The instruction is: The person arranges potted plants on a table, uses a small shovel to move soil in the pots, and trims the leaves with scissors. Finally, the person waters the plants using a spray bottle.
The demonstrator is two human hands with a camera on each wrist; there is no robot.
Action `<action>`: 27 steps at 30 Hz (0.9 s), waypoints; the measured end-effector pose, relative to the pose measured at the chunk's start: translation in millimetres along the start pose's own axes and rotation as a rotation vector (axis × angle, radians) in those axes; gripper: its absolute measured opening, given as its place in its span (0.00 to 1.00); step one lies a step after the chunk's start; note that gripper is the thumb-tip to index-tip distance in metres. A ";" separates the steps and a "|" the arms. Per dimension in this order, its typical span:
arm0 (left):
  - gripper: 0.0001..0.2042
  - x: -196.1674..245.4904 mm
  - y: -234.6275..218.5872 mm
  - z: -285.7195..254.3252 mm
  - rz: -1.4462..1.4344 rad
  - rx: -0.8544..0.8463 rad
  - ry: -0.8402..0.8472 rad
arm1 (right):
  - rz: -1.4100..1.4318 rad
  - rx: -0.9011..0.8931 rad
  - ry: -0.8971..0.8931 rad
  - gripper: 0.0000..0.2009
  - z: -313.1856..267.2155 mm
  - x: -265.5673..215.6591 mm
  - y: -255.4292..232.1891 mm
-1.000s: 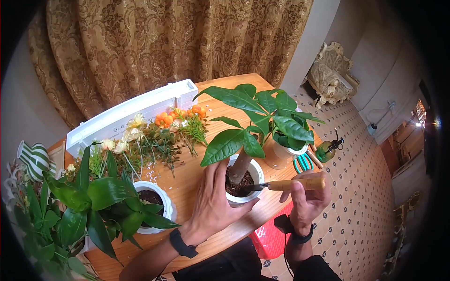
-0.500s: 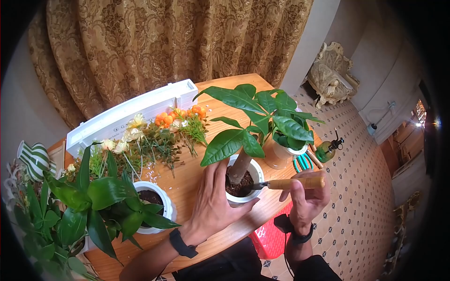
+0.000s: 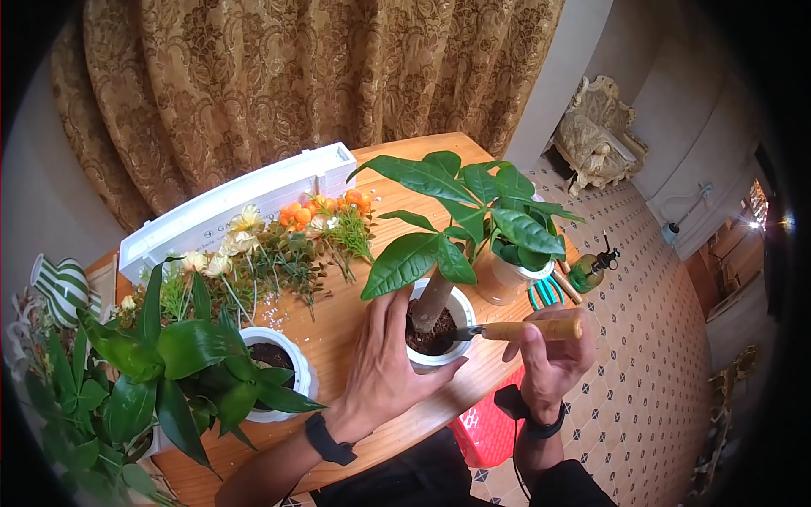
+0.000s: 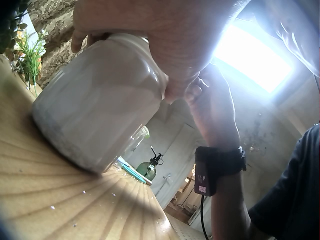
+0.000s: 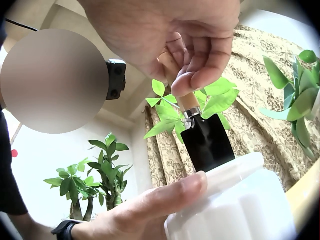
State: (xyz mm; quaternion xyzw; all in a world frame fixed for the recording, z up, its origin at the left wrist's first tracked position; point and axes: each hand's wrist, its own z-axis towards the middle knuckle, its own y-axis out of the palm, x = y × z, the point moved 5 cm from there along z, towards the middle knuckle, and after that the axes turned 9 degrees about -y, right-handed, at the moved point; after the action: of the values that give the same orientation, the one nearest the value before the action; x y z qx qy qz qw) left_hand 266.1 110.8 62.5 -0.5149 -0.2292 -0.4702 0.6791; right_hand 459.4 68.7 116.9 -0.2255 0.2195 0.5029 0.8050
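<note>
Standing upright in its white pot (image 3: 438,362), between the left fingers and the right fingers, the leafy plant (image 3: 432,302) is judged well advanced: its trunk is set in dark soil (image 3: 439,340) that surrounds the visible base. The soil surface lies below the pot's rim and looks loose and uneven. The soil work is judged unfinished, as the black blade (image 5: 207,145) of the trowel (image 3: 504,331) dips inside the rim, just ahead of the right fingers. Tamping or levelling may remain; whether more soil is due cannot be told, nor can the firmness of the trunk.

The left hand (image 3: 390,367) steadies the pot, fingers spread round its side and thumb against the rim. The right hand (image 3: 553,363) grips the trowel's wooden handle, fingers closed on it.

On the tabletop (image 3: 346,338), beyond the left fingers, lie flower sprigs (image 3: 245,241) in front of a white trough (image 3: 236,190). To the left of those fingers stands a second pot (image 3: 306,372) containing dark soil, partly hidden by broad leaves (image 3: 198,346); its condition cannot be fully assessed. Beyond the right fingers are teal-handled scissors (image 3: 546,293) and a spray bottle (image 3: 589,272), neither touched by a hand.
</note>
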 end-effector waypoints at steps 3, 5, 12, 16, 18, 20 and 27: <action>0.53 0.0 -0.3 0.1 -0.012 -0.015 -0.018 | 0.039 0.084 0.025 0.11 -4.2 1.1 5.9; 0.53 0.0 -0.5 0.0 -0.012 -0.016 -0.015 | 0.037 0.083 0.011 0.12 -6.7 3.4 5.7; 0.53 0.6 -0.4 0.1 0.006 0.004 0.006 | -0.116 -0.150 -0.065 0.31 -5.3 6.6 -1.7; 0.53 1.3 -1.1 0.4 0.002 -0.004 -0.003 | 0.030 0.069 -0.023 0.15 -5.9 2.5 4.6; 0.53 1.0 -0.9 0.2 0.001 -0.015 -0.020 | 0.047 0.088 0.002 0.11 -3.8 0.1 5.4; 0.53 0.5 -0.6 0.3 0.004 -0.010 -0.011 | 0.035 0.070 0.028 0.10 -1.8 -1.2 3.7; 0.53 0.3 -0.2 0.4 0.010 -0.003 0.006 | 0.036 0.113 0.027 0.10 1.5 -5.4 0.1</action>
State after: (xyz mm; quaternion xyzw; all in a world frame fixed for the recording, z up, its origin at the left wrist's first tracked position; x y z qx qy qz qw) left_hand 266.2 111.0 63.0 -0.5157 -0.2240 -0.4688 0.6813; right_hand 457.4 65.8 121.2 -0.1823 0.2626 0.5011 0.8042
